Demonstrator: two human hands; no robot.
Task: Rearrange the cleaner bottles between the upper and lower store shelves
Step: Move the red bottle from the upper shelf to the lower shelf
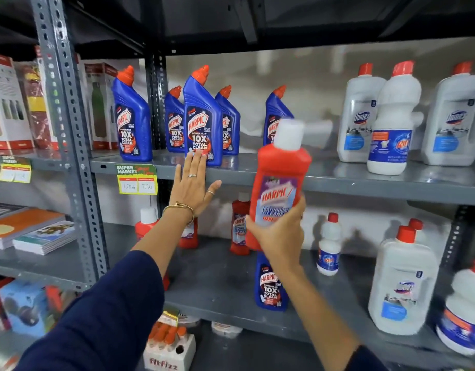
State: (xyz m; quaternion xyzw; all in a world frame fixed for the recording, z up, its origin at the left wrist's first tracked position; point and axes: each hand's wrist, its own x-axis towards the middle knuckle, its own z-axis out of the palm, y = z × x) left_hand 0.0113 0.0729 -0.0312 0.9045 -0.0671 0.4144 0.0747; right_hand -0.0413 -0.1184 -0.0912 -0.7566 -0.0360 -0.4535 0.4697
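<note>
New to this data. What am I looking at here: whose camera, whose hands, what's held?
One picture, from a camera worn on a person's head, looking at store shelves. No robot: both arms are the wearer's. The right hand grips a red Harpic bottle, raised in front of the upper shelf. The left hand is open, fingers touching a blue Harpic bottle on that shelf. White bottles stand to the right. The lower shelf carries more red, blue and white bottles.

Raised red bottle [280,183] hides a blue bottle's [275,113] label.
</note>
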